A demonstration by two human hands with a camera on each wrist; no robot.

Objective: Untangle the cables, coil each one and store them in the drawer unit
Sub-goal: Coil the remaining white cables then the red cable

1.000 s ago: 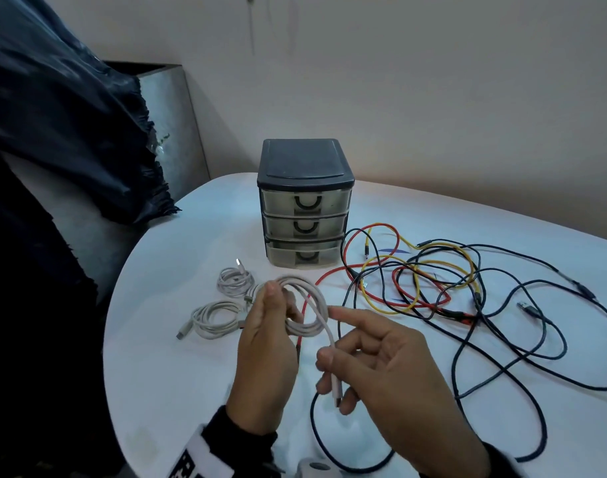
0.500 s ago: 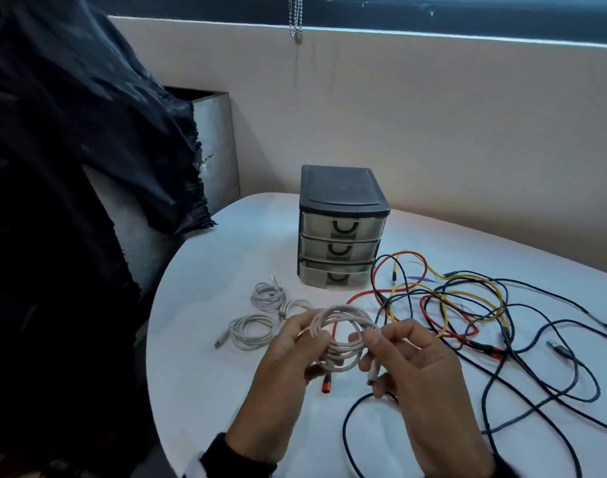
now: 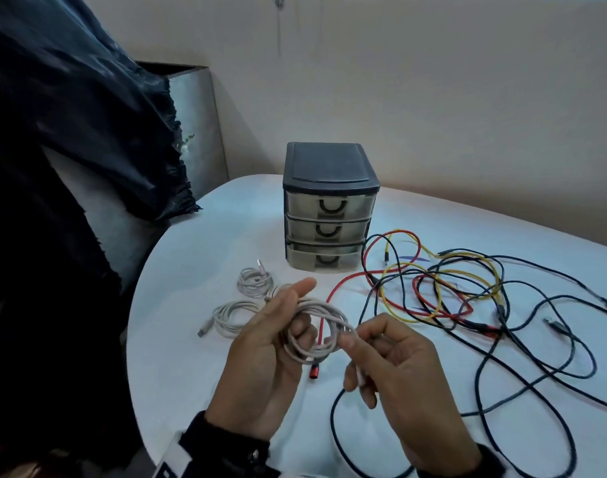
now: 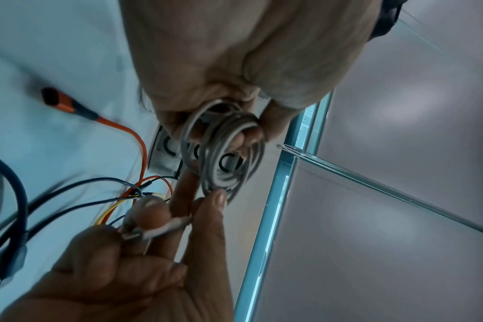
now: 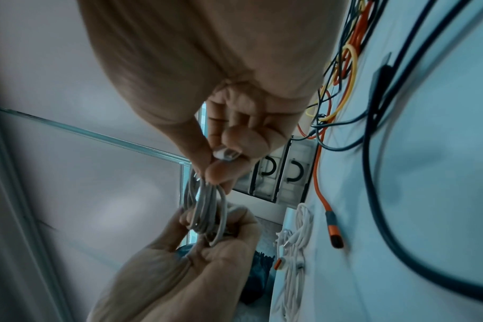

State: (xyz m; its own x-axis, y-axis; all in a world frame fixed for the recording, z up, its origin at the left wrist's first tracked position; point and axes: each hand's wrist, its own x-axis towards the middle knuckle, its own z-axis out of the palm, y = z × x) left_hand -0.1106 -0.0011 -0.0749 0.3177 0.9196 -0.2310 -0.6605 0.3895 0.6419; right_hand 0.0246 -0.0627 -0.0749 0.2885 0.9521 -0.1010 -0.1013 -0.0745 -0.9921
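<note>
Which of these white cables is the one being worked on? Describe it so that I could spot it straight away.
Start at the dark-topped drawer unit on the white table and come straight toward the viewer. The white coil is held up between both hands: the left hand grips its loops, the right hand pinches its loose end. The two other white coils lie on the table, untouched.

The white cable coil (image 3: 316, 327) in my left hand (image 3: 260, 360) looks like smooth, matt rubbery sheathing. At twelve o'clock, the drawer unit (image 3: 329, 208) is plastic: a matt dark lid above cloudy translucent drawers. The table (image 3: 191, 357) seems smooth, faintly glossy. Dark cloth (image 3: 88, 132) at ten o'clock looks frayed.
</note>
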